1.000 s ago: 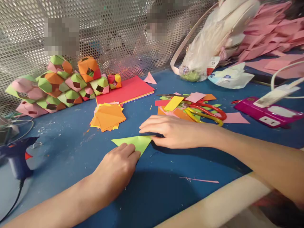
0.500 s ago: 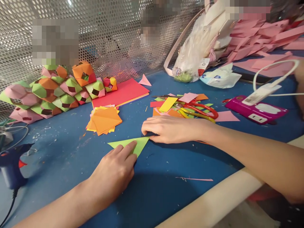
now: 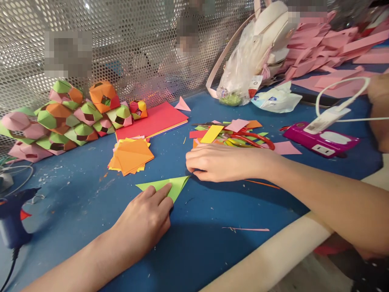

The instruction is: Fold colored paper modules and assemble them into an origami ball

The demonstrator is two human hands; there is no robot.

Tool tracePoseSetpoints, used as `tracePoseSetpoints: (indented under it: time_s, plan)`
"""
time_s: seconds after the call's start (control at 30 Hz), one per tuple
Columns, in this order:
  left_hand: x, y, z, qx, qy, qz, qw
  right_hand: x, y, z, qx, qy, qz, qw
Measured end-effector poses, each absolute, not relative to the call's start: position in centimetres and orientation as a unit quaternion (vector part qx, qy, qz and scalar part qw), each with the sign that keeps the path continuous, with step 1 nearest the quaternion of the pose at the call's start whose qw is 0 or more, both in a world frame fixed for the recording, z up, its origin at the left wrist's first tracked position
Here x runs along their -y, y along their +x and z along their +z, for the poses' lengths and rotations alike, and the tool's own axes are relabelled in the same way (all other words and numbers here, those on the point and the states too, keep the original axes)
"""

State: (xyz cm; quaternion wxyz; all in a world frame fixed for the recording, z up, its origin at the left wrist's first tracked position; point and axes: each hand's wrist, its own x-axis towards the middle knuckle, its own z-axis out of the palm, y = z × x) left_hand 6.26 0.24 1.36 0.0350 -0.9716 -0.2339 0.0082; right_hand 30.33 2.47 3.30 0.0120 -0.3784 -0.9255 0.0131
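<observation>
A green sheet of paper (image 3: 177,187), folded into a triangle, lies on the blue table. My left hand (image 3: 146,215) presses the paper down with its fingertips, and its thumb is tucked out of sight at the near edge. Just beyond the paper's right corner is my right hand (image 3: 217,162), its fingers curled inward and its fingertips low over the table. Whether anything is between those fingers is hidden. Behind the right hand, paper scraps (image 3: 212,134) lie heaped with red-handled scissors (image 3: 252,140) and a yellow handle among them.
Orange and yellow paper squares (image 3: 133,154) are stacked behind my left hand, near red sheets (image 3: 154,119). Folded paper balls (image 3: 57,117) line the mesh wall. A blue glue gun (image 3: 13,219) stands at the left, a purple power strip (image 3: 322,140) at the right.
The right corner of the green paper now shows a raised, separated fold. My right hand has drawn slightly away from that corner. My left hand stays on the paper; the view has shifted a little.
</observation>
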Motion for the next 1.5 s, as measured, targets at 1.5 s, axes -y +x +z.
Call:
tracePoseSetpoints:
  time_s: [1.5]
  plan:
    - [0.9, 6.7, 2.8, 0.35, -0.93, 0.087, 0.078, 0.5, 27.2, 0.7, 0.92, -0.369, -0.128, -0.022]
